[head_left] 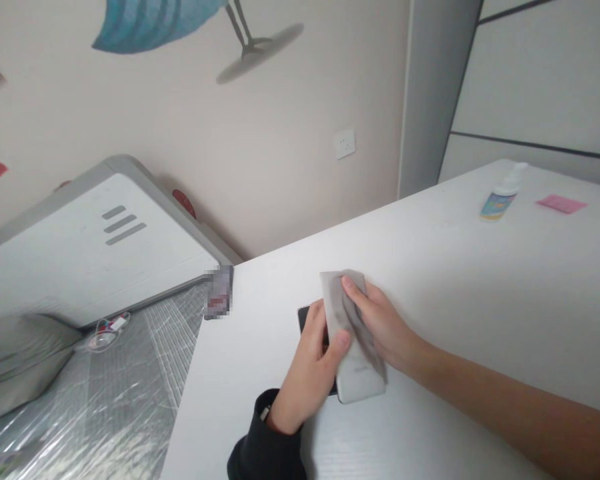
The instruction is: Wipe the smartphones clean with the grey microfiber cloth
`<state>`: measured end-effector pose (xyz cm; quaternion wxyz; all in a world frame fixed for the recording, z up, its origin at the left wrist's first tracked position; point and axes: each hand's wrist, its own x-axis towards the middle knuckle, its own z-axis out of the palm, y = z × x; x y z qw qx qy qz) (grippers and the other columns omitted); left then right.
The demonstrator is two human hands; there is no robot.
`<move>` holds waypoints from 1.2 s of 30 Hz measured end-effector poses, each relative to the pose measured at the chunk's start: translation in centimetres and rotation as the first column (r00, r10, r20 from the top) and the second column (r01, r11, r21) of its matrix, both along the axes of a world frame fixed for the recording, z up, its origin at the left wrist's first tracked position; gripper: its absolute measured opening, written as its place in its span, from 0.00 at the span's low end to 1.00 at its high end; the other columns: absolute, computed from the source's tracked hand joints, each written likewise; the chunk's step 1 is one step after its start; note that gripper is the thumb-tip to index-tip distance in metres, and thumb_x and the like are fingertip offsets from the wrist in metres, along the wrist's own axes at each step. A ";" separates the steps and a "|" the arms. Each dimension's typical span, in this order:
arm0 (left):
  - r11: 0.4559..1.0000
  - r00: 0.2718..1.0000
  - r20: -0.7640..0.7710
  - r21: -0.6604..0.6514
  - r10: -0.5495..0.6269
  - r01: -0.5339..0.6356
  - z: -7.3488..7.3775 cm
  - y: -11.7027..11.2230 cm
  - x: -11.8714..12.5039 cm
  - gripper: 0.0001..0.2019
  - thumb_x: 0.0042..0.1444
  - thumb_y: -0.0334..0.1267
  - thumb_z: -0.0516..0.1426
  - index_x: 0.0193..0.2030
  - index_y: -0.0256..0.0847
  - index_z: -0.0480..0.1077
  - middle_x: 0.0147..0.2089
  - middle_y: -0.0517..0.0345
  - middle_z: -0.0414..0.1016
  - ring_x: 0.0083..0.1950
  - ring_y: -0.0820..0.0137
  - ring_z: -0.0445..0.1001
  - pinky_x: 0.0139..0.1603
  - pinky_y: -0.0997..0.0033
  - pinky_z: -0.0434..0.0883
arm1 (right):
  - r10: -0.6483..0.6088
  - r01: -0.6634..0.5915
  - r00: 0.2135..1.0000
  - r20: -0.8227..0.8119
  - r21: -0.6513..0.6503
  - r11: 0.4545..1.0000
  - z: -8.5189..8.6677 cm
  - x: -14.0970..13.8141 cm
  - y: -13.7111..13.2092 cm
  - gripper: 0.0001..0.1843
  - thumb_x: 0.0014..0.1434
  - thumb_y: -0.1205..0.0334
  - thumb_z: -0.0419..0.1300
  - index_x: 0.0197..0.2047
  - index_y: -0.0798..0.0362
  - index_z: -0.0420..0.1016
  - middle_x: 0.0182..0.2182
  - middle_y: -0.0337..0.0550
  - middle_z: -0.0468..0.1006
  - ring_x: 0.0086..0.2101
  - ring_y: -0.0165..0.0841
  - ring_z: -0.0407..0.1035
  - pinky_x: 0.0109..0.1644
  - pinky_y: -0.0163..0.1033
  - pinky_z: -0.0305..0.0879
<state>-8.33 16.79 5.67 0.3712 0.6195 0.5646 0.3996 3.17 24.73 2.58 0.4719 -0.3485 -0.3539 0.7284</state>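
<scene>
A black smartphone (305, 319) lies mostly hidden under a folded pale grey cloth (359, 357) on the white table (480, 300). My left hand (307, 373), in a dark sleeve, grips the phone's side and presses against the cloth. My right hand (380, 327) comes in from the right, bare-armed, with its fingers pinching the cloth on top of the phone. Toward the far right of the table stand a small spray bottle (501, 195) with a blue label and a flat pink cloth (561, 204), both well away from my hands.
Left of the table's edge lies a mattress wrapped in clear plastic (105, 380), with a tangled cable (109, 332) on it. A white headboard (95, 247) stands behind it. A pixelated object (219, 291) sits at the table's corner. A wall socket (345, 144) is on the wall.
</scene>
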 end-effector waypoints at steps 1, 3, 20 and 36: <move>0.999 0.999 0.032 -0.034 -0.023 0.024 0.0 -0.1 0.1 0.26 0.68 0.49 0.54 0.70 0.47 0.61 0.67 0.51 0.66 0.70 0.59 0.62 0.74 0.57 0.56 | -0.025 0.025 1.000 0.018 0.009 1.000 0.0 0.0 0.0 0.30 0.48 0.31 0.68 0.37 0.50 0.76 0.33 0.41 0.81 0.35 0.39 0.75 0.39 0.40 0.70; 0.989 0.993 0.087 -0.118 -0.075 0.085 0.1 -0.4 0.2 0.34 0.65 0.46 0.58 0.75 0.48 0.50 0.72 0.50 0.61 0.73 0.57 0.58 0.76 0.55 0.53 | -0.056 0.054 0.997 0.060 0.034 0.998 0.0 0.1 -0.1 0.30 0.50 0.31 0.67 0.38 0.50 0.75 0.33 0.41 0.81 0.35 0.39 0.75 0.39 0.41 0.70; 0.971 0.982 0.160 -0.198 -0.104 0.136 -0.7 -0.7 0.6 0.38 0.58 0.36 0.62 0.74 0.44 0.53 0.72 0.47 0.62 0.72 0.51 0.60 0.75 0.47 0.54 | -0.193 0.026 0.890 0.413 0.376 0.926 1.7 1.1 -0.7 0.25 0.56 0.35 0.62 0.41 0.47 0.65 0.36 0.45 0.78 0.40 0.45 0.75 0.46 0.52 0.71; 0.999 0.991 -0.129 -0.015 -0.043 0.041 0.8 -0.7 2.1 0.28 0.57 0.29 0.53 0.66 0.40 0.63 0.65 0.45 0.71 0.67 0.54 0.68 0.71 0.48 0.61 | -0.072 -0.173 0.928 0.365 0.594 0.786 1.5 0.7 -3.7 0.38 0.73 0.47 0.47 0.79 0.42 0.33 0.77 0.40 0.43 0.75 0.41 0.34 0.78 0.56 0.35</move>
